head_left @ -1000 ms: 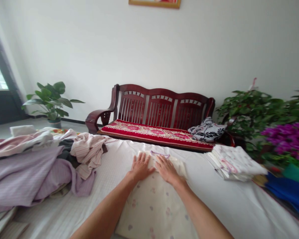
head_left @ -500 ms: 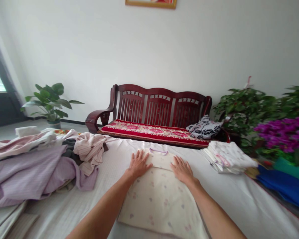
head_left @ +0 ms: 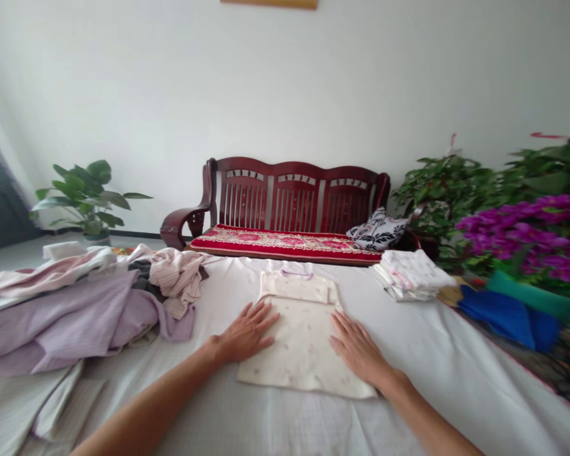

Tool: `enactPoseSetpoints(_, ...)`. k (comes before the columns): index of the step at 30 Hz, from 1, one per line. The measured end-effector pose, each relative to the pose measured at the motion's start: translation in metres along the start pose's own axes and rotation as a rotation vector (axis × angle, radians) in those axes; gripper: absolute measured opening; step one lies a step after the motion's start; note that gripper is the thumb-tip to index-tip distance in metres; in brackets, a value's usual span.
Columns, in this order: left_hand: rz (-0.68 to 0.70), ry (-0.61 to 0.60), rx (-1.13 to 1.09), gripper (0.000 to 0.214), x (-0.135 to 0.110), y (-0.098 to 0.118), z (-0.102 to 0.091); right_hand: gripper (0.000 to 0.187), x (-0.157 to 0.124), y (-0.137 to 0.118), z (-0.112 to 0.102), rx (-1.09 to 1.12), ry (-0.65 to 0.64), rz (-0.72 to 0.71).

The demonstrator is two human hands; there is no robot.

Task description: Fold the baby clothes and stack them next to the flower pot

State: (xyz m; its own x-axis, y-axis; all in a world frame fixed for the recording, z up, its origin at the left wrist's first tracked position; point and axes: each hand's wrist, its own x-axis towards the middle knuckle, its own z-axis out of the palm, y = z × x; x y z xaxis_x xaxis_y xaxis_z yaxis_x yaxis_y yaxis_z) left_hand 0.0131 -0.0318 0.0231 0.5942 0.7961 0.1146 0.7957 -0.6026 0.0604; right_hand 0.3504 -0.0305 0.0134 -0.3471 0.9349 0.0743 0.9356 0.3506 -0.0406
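A small cream shirt (head_left: 304, 342) with a faint print and a lilac neckline lies flat in front of me, its sleeves folded across the upper part. My left hand (head_left: 247, 332) rests on the shirt's left edge, fingers spread and palm down. On the opposite edge, my right hand (head_left: 360, 347) lies flat with its fingers stretched out. Neither hand grips the cloth. Beneath the shirt is a white sheet (head_left: 209, 411) that covers the work surface.
Heaped clothes (head_left: 76, 316) lie at the left, lilac and pink among them. A folded stack of white garments (head_left: 411, 275) sits at the right, near blue cloth (head_left: 508, 316) and purple flowers (head_left: 527, 234). Behind stands a wooden bench (head_left: 294, 196) with a patterned cushion (head_left: 379, 229).
Both hands have slid from the shirt's upper part down toward me along its sides, and they are farther apart. The camera view has shifted slightly.
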Motion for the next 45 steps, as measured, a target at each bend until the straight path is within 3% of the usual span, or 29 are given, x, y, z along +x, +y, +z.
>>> enactPoseSetpoints(6,0.125,-0.035,-0.029,0.058,-0.050,0.002,-0.011,0.060,-0.048,0.011,-0.006,0.011,0.014,-0.086)
enactPoseSetpoints(10,0.174,-0.048,-0.052,0.054,-0.067,0.003,-0.021,0.058,-0.062,0.013,-0.020,0.050,0.001,-0.154)
enactPoseSetpoints(14,0.167,0.004,-0.111,0.045,-0.045,0.015,-0.033,0.054,-0.044,-0.009,-0.033,0.095,-0.001,-0.180)
enactPoseSetpoints(17,0.114,0.064,-0.140,0.055,-0.015,0.031,-0.033,0.058,-0.021,-0.040,-0.034,0.084,0.012,-0.197)
enactPoseSetpoints(20,0.131,0.008,-0.120,0.067,0.001,0.046,-0.023,0.059,-0.012,-0.062,-0.028,0.095,-0.019,-0.237)
enactPoseSetpoints(22,0.174,-0.064,-0.099,0.070,-0.003,0.051,-0.015,0.060,-0.016,-0.066,-0.026,0.119,-0.047,-0.275)
enactPoseSetpoints(26,0.308,-0.115,-0.129,0.068,-0.035,0.052,-0.016,0.059,-0.043,-0.057,-0.031,0.186,-0.106,-0.383)
enactPoseSetpoints(30,0.438,-0.160,-0.238,0.069,-0.071,0.053,-0.037,0.057,-0.074,-0.050,-0.046,0.262,-0.180,-0.480)
enactPoseSetpoints(34,0.421,-0.183,-0.428,0.056,-0.096,0.046,-0.054,0.051,-0.093,-0.041,-0.055,0.379,-0.217,-0.486)
enactPoseSetpoints(39,0.185,0.002,-0.503,0.040,-0.111,0.015,-0.048,0.040,-0.096,0.000,-0.046,0.428,0.022,-0.183)
enactPoseSetpoints(42,0.192,0.074,-0.379,0.040,-0.109,0.001,-0.042,0.042,-0.097,0.026,-0.042,0.361,0.113,-0.168)
enactPoseSetpoints(45,0.244,0.066,-0.323,0.036,-0.101,-0.001,-0.043,0.044,-0.099,0.036,-0.040,0.302,0.102,-0.207)
